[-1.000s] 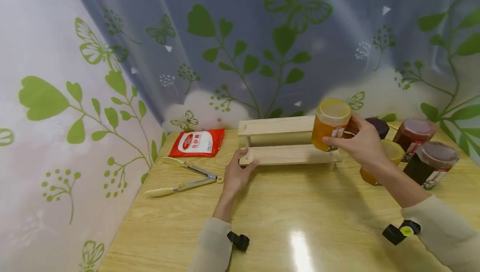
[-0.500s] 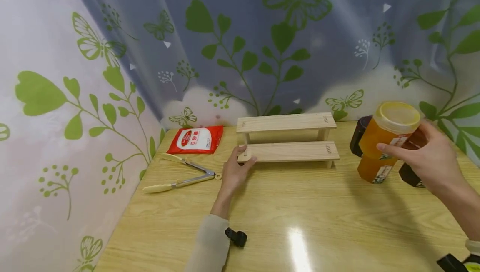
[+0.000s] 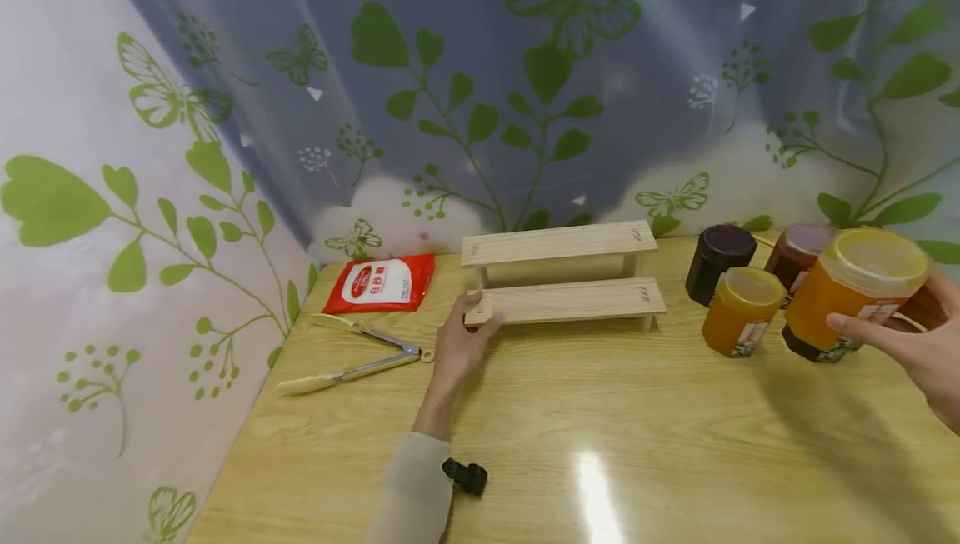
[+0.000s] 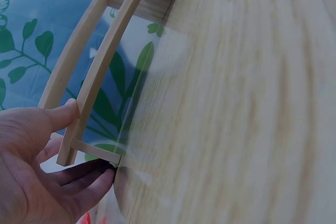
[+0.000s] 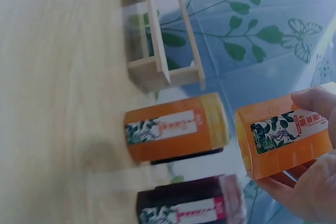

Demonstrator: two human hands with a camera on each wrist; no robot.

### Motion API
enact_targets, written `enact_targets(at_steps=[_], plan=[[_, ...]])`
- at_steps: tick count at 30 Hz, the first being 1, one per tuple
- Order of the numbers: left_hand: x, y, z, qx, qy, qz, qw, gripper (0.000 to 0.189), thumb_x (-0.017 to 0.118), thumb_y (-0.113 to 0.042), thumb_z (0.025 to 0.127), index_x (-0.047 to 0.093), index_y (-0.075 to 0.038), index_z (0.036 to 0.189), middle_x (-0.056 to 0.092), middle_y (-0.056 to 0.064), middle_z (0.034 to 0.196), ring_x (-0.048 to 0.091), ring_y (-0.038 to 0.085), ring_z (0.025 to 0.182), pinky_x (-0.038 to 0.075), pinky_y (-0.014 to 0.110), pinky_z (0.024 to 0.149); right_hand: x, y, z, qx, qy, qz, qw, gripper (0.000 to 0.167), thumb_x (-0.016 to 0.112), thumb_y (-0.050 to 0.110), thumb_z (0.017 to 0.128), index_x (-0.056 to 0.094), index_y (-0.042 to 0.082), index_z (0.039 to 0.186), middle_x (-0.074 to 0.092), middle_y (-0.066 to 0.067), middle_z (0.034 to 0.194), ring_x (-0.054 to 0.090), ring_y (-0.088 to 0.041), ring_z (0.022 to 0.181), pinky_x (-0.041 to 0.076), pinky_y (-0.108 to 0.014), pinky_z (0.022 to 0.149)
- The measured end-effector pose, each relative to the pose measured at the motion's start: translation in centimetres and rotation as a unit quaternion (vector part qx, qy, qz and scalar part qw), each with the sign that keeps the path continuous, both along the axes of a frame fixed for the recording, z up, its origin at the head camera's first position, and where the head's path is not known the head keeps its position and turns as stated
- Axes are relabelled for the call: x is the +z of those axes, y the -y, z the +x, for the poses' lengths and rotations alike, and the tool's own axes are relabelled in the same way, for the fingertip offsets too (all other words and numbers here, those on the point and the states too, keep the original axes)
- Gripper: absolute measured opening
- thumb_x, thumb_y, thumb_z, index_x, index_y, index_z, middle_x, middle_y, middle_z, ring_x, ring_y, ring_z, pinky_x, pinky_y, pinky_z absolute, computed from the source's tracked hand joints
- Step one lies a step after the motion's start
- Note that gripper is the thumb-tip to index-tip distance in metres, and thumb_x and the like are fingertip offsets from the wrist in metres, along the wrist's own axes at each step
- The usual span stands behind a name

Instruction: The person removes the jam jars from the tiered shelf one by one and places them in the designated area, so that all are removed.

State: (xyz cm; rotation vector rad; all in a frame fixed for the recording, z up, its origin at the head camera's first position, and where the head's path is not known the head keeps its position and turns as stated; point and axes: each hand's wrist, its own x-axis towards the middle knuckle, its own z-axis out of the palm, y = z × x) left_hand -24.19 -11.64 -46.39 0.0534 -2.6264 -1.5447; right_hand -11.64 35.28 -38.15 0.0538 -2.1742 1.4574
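Note:
My left hand [image 3: 459,344] grips the left end of the low two-step wooden rack [image 3: 566,301]. In the left wrist view, the thumb lies on the front plank [image 4: 100,82] and the fingers reach around its end. At the right, my right hand [image 3: 918,352] holds an orange jar [image 3: 847,294] with a yellowish lid by its side. The right wrist view shows this held jar [image 5: 283,135] raised off the table, its label facing that camera. A second orange jar [image 3: 738,315] stands on the table to its left.
A dark purple jar [image 3: 718,265] and a red jar [image 3: 797,257] stand behind. Another dark jar [image 5: 184,203] is mostly hidden by the held one in the head view. Left of the rack lie a red-and-white packet [image 3: 378,284] and spread tongs [image 3: 375,352]. A patterned curtain backs the table.
My right hand has carried the orange jar rightward, from over the rack to over the dark jars. My left hand has stayed at the rack's left end.

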Motion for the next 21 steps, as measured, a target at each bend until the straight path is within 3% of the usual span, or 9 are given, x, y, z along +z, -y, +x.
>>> enact_targets(at_steps=[6,9,16,21], plan=[[-0.1,0.5,0.0,0.006,0.001,0.000,1.0000,0.053,0.075,-0.039,0.097,0.058,-0.024,0.145,0.054,0.011,0.154,0.050,0.035,0.140,0.043,0.055,0.110,-1.9,-0.7,0.6,0.004,0.021,-0.002,0.9998,0.082,0.073,-0.020,0.085,0.051,0.030,0.145,0.053,0.022,0.122,0.052,0.010,0.106,0.041,0.000,0.086],[-0.1,0.5,-0.1,0.004,-0.001,-0.001,1.0000,0.053,0.075,-0.039,0.097,0.059,-0.023,0.145,0.054,0.012,0.154,0.050,0.036,0.140,0.043,0.055,0.110,-3.2,-1.0,0.9,0.013,0.059,0.004,0.9982,0.082,0.074,-0.015,0.088,0.046,0.032,0.150,0.050,0.025,0.123,0.050,0.012,0.106,0.041,0.000,0.083],[-0.2,0.3,0.0,0.002,-0.004,-0.007,1.0000,0.053,0.075,-0.038,0.097,0.059,-0.023,0.146,0.054,0.013,0.153,0.049,0.039,0.141,0.041,0.056,0.111,-5.9,-1.1,1.3,-0.006,0.148,0.025,0.9886,0.073,0.081,0.006,0.091,0.042,0.045,0.139,0.046,0.035,0.112,0.046,0.017,0.097,0.042,-0.002,0.075],[-0.3,0.1,-0.2,-0.001,-0.001,-0.007,1.0000,0.054,0.075,-0.039,0.097,0.059,-0.024,0.146,0.054,0.012,0.154,0.049,0.038,0.141,0.041,0.055,0.112,-7.0,-1.3,1.5,-0.014,0.167,0.041,0.9849,0.070,0.084,0.012,0.089,0.045,0.036,0.142,0.046,0.038,0.107,0.045,0.020,0.094,0.043,-0.002,0.073]])
